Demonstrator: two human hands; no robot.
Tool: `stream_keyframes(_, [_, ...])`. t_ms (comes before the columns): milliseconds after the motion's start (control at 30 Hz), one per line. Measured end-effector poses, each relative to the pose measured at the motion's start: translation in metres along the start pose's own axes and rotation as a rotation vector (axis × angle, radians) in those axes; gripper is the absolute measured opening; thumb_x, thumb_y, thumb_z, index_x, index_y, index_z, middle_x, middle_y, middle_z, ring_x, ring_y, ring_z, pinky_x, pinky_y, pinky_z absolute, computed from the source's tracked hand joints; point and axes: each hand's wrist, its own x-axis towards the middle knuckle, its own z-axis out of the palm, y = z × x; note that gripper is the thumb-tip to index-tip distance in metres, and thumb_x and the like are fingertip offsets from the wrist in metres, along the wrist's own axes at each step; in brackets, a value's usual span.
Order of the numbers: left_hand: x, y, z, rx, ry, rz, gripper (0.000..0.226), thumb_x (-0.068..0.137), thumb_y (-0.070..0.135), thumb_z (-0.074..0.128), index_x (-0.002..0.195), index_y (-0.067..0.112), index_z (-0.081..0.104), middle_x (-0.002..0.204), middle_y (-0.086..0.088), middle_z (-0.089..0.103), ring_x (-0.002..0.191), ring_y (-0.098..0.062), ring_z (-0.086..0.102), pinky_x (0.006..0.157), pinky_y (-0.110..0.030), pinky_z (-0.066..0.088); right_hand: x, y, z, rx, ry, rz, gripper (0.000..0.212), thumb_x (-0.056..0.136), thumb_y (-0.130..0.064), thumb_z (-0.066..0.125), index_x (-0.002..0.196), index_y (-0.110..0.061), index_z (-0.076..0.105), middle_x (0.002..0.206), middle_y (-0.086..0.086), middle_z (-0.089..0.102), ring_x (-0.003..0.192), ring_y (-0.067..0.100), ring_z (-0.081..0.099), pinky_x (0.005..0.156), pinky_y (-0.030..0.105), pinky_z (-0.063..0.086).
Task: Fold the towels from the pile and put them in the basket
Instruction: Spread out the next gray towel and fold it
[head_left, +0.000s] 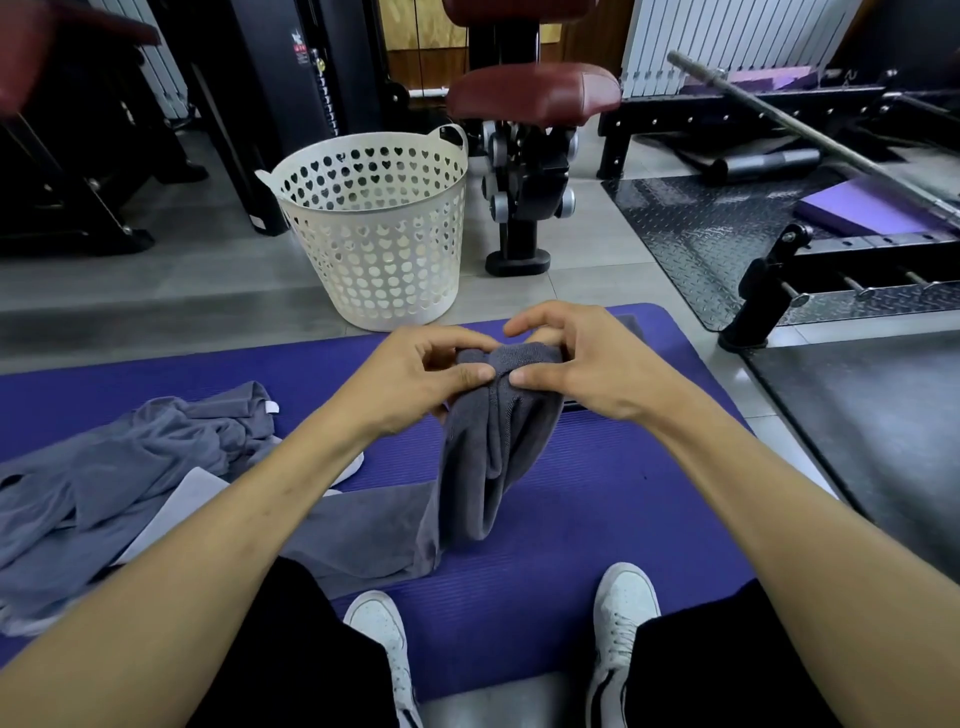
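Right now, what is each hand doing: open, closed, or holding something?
Left hand: pinching the top edge of the grey towel.
Right hand: pinching the same towel edge beside it.

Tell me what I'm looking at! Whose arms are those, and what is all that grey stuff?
A camera worn on a person's head took this picture, so you see their own arms reaching forward. They sit on a purple mat. The left hand and the right hand both pinch the top of a grey towel that hangs down between them. More grey towels lie in a crumpled pile on the left. The white basket with heart-shaped holes stands just past the mat.
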Motion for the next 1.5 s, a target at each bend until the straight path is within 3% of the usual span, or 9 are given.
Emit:
stream_keyframes(167, [0.0,0.003,0.001,0.038,0.073,0.015,0.012,0.09,0.009,0.069,0.086,0.02,0.069,0.068,0.001,0.059,0.058,-0.008,0.055,0.05,-0.024,0.05,-0.001,-0.001,0.004,0.009,0.032,0.009,0.032,0.083,-0.018,0.078,0.109,-0.024,0.061,0.075,-0.01,0.072,0.069,0.001,0.064,0.066,0.018,0.047])
stream_keyframes(400, [0.007,-0.008,-0.028,-0.103,0.425,-0.022,0.023,0.093,-0.002,0.061,0.081,0.018,0.064,0.058,0.014,0.062,0.051,-0.001,0.055,0.046,-0.019,0.049,-0.004,0.021,-0.008,-0.202,-0.097,0.114,0.008,0.086,-0.019,0.074,0.085,-0.014,0.068,0.071,-0.002,0.061,0.063,0.005,0.051,0.064,0.021,0.043])
stream_keyframes(533, [0.004,-0.025,-0.037,-0.053,0.363,-0.119,0.021,0.093,0.0,0.061,0.08,0.015,0.064,0.058,0.009,0.06,0.049,-0.005,0.055,0.043,-0.022,0.049,-0.003,0.03,-0.012,-0.149,-0.005,0.129,0.011,0.09,-0.013,0.066,0.081,-0.018,0.068,0.084,0.007,0.07,0.072,0.022,0.06,0.069,0.035,0.052])
stream_keyframes(600, [0.003,-0.029,-0.034,-0.015,0.294,-0.139,0.02,0.093,0.0,0.061,0.081,0.015,0.065,0.064,0.004,0.061,0.053,-0.006,0.057,0.047,-0.024,0.051,0.001,0.031,-0.007,-0.115,0.032,0.127,0.003,0.09,-0.019,0.069,0.088,-0.019,0.067,0.091,0.003,0.071,0.083,0.027,0.066,0.078,0.04,0.055])
stream_keyframes(900, [-0.004,-0.011,-0.031,0.045,0.14,0.011,0.023,0.094,-0.003,0.058,0.083,0.015,0.065,0.074,0.002,0.059,0.066,-0.007,0.052,0.059,-0.02,0.048,0.012,0.043,0.004,-0.196,-0.084,0.257,0.068,0.086,-0.029,0.073,0.145,-0.029,0.04,0.143,-0.007,0.049,0.092,0.009,0.053,0.095,0.033,0.047])
stream_keyframes(1000, [-0.007,-0.012,-0.035,0.063,0.13,0.025,0.035,0.093,0.0,0.061,0.076,0.029,0.069,0.075,0.0,0.059,0.069,-0.009,0.052,0.062,-0.023,0.047,0.01,0.041,0.002,-0.138,-0.15,0.255,0.055,0.087,-0.028,0.073,0.137,-0.034,0.051,0.128,-0.015,0.056,0.091,0.005,0.053,0.09,0.025,0.043])
stream_keyframes(1133, [-0.009,-0.015,-0.035,0.08,0.148,0.011,0.023,0.093,0.0,0.061,0.081,0.018,0.067,0.072,0.003,0.06,0.068,-0.008,0.053,0.062,-0.023,0.05,0.01,0.034,0.003,-0.123,-0.189,0.202,0.003,0.09,-0.018,0.07,0.091,-0.017,0.072,0.073,-0.012,0.067,0.059,-0.007,0.056,0.063,0.013,0.041])
stream_keyframes(1367, [0.002,-0.04,-0.04,0.221,0.399,-0.215,0.029,0.093,0.008,0.065,0.121,0.013,0.068,0.094,-0.013,0.071,0.062,-0.012,0.062,0.051,-0.02,0.053,0.018,0.034,0.001,0.005,0.165,0.253,0.016,0.096,-0.016,0.06,0.08,-0.014,0.06,0.057,0.008,0.067,0.053,0.019,0.061,0.061,0.037,0.053])
stream_keyframes(1500, [0.003,-0.059,-0.046,0.507,0.318,-0.499,0.038,0.09,0.021,0.069,0.125,0.016,0.055,0.095,-0.005,0.073,0.082,-0.023,0.068,0.067,-0.031,0.055,0.012,0.035,-0.003,0.051,0.333,0.275,0.013,0.094,-0.011,0.063,0.082,-0.006,0.063,0.067,0.02,0.069,0.051,0.019,0.064,0.055,0.034,0.057])
